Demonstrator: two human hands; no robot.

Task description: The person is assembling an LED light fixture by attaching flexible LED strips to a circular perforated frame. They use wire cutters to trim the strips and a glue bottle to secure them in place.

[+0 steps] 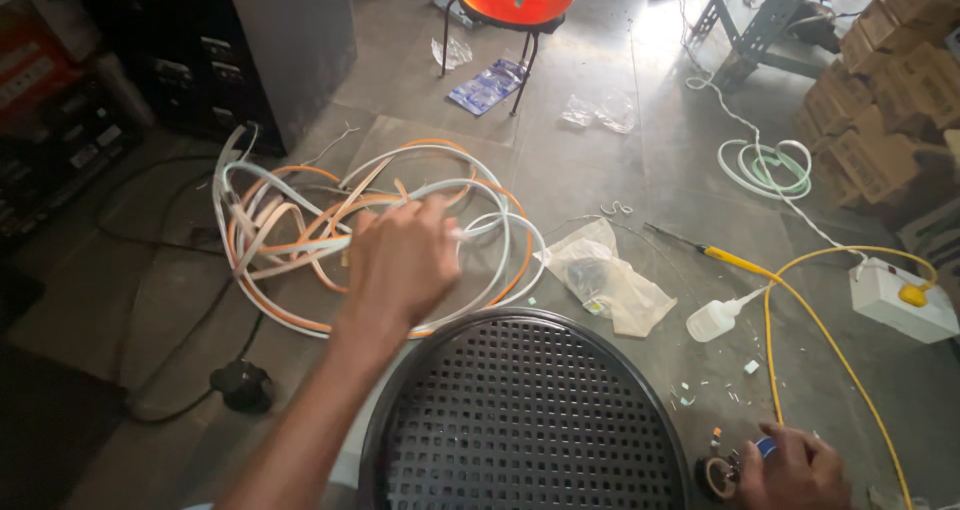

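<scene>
Fingers: being curled by the left hand (400, 260) around a white strip.
Strip tangle (300, 240): being kept on the floor (white and orange loops).
Right hand (790, 467): being closed on a small tape roll (722, 473), beside the perforated black disc (520, 420).

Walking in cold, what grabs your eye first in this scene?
Probably the tangle of white and orange strips looped on the floor, with the left hand reaching into its middle. Just below it sits a round black perforated panel, close to the viewer. At the lower right, the right hand rests by a small roll of tape, beside a yellow cable running toward a white socket box.
</scene>
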